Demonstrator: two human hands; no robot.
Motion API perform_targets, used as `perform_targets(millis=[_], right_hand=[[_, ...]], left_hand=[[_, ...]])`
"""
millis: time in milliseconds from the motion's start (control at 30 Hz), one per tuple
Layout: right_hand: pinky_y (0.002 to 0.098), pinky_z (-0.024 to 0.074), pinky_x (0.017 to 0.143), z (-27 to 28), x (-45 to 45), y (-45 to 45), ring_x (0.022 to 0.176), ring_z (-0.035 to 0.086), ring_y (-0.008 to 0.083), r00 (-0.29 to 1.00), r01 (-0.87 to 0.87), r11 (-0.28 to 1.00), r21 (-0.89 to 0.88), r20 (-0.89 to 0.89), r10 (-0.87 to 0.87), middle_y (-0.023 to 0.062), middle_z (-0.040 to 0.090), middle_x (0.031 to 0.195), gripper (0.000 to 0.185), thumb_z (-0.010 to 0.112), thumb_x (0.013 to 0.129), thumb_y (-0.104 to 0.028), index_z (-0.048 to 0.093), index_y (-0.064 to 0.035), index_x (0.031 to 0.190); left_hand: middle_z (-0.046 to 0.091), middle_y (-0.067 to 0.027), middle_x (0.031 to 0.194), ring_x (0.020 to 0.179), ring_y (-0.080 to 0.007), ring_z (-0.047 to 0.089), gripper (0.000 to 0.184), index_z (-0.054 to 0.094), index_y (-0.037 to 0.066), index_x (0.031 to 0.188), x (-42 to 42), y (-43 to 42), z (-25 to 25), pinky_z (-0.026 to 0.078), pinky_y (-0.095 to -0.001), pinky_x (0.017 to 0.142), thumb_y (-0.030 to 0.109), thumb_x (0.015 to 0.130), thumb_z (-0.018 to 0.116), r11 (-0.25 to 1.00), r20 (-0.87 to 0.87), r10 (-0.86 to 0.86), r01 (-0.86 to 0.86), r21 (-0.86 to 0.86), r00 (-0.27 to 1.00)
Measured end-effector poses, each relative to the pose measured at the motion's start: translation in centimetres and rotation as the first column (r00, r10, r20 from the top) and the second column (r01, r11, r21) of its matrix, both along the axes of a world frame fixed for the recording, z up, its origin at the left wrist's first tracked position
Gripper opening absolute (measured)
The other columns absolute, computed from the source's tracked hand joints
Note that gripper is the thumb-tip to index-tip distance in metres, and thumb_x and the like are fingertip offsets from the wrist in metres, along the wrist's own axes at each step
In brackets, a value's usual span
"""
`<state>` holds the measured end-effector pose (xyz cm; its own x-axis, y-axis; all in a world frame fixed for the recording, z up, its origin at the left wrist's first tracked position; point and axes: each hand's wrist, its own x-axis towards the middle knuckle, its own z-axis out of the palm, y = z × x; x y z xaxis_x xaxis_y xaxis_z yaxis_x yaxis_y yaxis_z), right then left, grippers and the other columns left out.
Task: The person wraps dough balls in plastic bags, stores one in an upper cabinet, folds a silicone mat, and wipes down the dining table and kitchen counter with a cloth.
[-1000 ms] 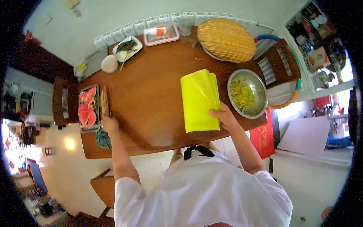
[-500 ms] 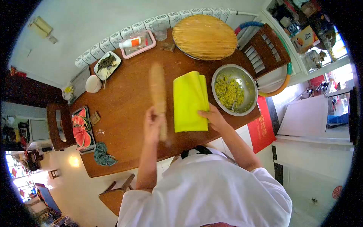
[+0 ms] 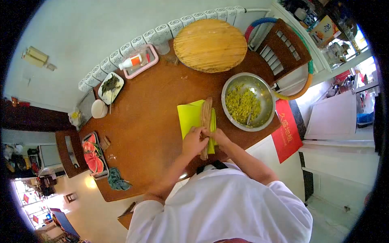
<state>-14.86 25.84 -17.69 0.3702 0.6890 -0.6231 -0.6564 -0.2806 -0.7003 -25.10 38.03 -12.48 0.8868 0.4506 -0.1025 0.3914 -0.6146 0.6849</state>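
Note:
A folded yellow-green sheet lies near the front edge of the wooden table. Over it, pointing away from me, is a long brown bundle that looks like thin sticks. My left hand is closed around the middle of this bundle. Right beside it, my right hand has its fingers closed at the bundle and the sheet's right side; what exactly they pinch is hidden. To the right stands a steel bowl holding chopped yellow-green food and a spoon.
A round slatted lid sits at the back. Along the back left are a pink-rimmed tray with a bottle, a white plate with dark greens, and a white cup. Watermelon slices and a green cloth are at left.
My left hand has carried the bundle from the table's left side rightward onto the yellow-green sheet. Both hands now meet there. The view has shifted too.

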Motion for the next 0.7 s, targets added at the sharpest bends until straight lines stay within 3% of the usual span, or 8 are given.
perform_targets(millis=[67,100,167,267,300,367,467,700], right_hand=[[0.0315,0.0488,0.079,-3.4,0.1,-0.5,0.086,0.061,0.0155,0.999,0.034,0.993,0.113,0.039,-0.038,0.0054,0.065,0.095,0.037,0.071,0.079,-0.023,0.061,-0.003,0.109],[0.0313,0.0486,0.079,-4.2,0.3,-0.3,0.087,0.061,0.0155,0.989,-0.034,0.999,-0.034,0.146,0.038,0.006,0.065,0.096,0.036,0.071,0.079,-0.021,0.062,-0.0025,0.108],[0.0315,0.0485,0.08,-3.3,0.2,-0.4,0.088,0.061,0.016,0.995,-0.023,0.999,0.028,0.095,0.02,0.0062,0.065,0.097,0.035,0.07,0.079,-0.02,0.062,-0.0026,0.108],[0.0319,0.0484,0.081,-2.5,-0.3,-0.3,0.089,0.06,0.017,0.997,0.013,0.997,0.071,0.069,-0.018,0.0066,0.064,0.099,0.035,0.07,0.079,-0.018,0.061,-0.0028,0.109],[0.0322,0.0483,0.081,-2.4,-0.4,-0.3,0.09,0.06,0.0176,0.995,0.04,0.998,0.052,0.089,-0.045,0.0069,0.064,0.1,0.036,0.07,0.079,-0.017,0.061,-0.003,0.11],[0.0325,0.0483,0.082,-2.1,0.0,0.0,0.09,0.059,0.0178,0.978,-0.032,0.999,-0.014,0.204,0.034,0.0072,0.063,0.101,0.038,0.07,0.079,-0.018,0.059,-0.0026,0.112],[0.033,0.0483,0.082,-4.2,-0.3,0.0,0.091,0.059,0.0176,0.932,-0.054,0.998,-0.028,0.356,0.06,0.0078,0.063,0.102,0.041,0.07,0.079,-0.019,0.056,-0.0017,0.114],[0.0335,0.0476,0.087,-2.5,-0.1,0.5,0.096,0.057,0.0171,0.89,-0.079,0.991,-0.111,0.439,0.121,0.0064,0.062,0.106,0.044,0.07,0.079,-0.015,0.053,-0.0049,0.118]], left_hand=[[0.062,-0.0157,0.101,0.09,-0.0292,0.062,0.046,0.052,0.011,0.117,2.7,2.9,1.5,0.049,-0.0377,0.078,0.024,0.076,0.069,0.961,-0.273,-0.226,0.169,-0.218,0.935],[0.063,-0.0139,0.098,0.089,-0.0263,0.062,0.046,0.053,0.01,0.118,4.3,4.3,0.3,0.049,-0.0359,0.077,0.023,0.077,0.068,0.975,-0.207,-0.121,0.076,-0.21,0.971],[0.061,-0.014,0.105,0.096,-0.0263,0.059,0.047,0.05,0.004,0.121,8.6,6.7,-1.6,0.048,-0.0355,0.081,0.02,0.079,0.066,0.918,-0.056,0.15,-0.16,-0.364,0.987],[0.053,-0.0152,0.12,0.105,-0.0284,0.054,0.046,0.046,-0.004,0.122,16.0,9.1,-1.9,0.047,-0.0386,0.084,0.015,0.084,0.062,0.51,-0.053,0.554,-0.389,-0.767,0.831],[0.053,-0.0152,0.12,0.105,-0.0284,0.054,0.046,0.046,-0.004,0.122,17.6,10.0,-2.0,0.047,-0.0386,0.084,0.015,0.084,0.062,0.512,-0.048,0.553,-0.384,-0.768,0.832],[0.054,-0.0136,0.111,0.094,-0.0274,0.057,0.041,0.049,0.002,0.116,20.0,11.2,-2.2,0.05,-0.0365,0.077,0.019,0.082,0.064,0.196,-0.126,0.596,-0.296,-0.935,0.793],[0.052,-0.0104,0.103,0.088,-0.0274,0.056,0.034,0.052,0.006,0.112,22.0,11.8,-2.1,0.05,-0.0383,0.078,0.02,0.082,0.064,0.038,-0.185,0.631,-0.268,-0.963,0.754],[0.051,-0.0073,0.088,0.076,-0.0236,0.053,0.028,0.055,0.013,0.102,23.8,11.5,2.1,0.052,-0.0375,0.071,0.026,0.081,0.067,-0.085,-0.222,0.706,-0.231,-0.969,0.672]])
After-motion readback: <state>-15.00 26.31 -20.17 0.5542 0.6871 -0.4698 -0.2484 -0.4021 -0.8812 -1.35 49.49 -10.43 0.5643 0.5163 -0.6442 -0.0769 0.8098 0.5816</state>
